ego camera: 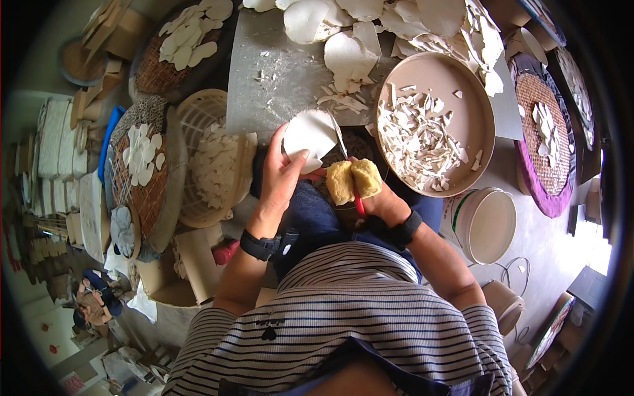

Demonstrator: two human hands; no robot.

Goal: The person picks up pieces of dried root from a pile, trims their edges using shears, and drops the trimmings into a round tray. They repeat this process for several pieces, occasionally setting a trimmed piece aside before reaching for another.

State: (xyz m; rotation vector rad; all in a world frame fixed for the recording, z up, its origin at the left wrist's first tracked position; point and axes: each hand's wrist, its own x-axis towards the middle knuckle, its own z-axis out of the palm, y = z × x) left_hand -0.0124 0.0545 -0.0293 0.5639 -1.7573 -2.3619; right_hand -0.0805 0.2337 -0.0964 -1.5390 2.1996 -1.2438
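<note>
My left hand (278,173) grips a thin, white, roughly round slice (308,134), its thumb on the lower part. My right hand (391,203) holds scissors (340,140) with red handles, wrapped in thick yellow foam-like padding (366,179). The blades point up along the right edge of the slice; whether they touch it, I cannot tell. Just right of my hands is a round brown tray (468,94) with white offcuts (418,141) in it. Beneath the hands, a container of scraps over my lap is partly hidden.
A metal tabletop (247,64) ahead bears large irregular white sheets (349,57) and crumbs. At left stand a plastic basket (190,111) of white pieces and a cardboard box (198,252). A white bucket (490,225) stands at right. Another person (94,302) sits far left.
</note>
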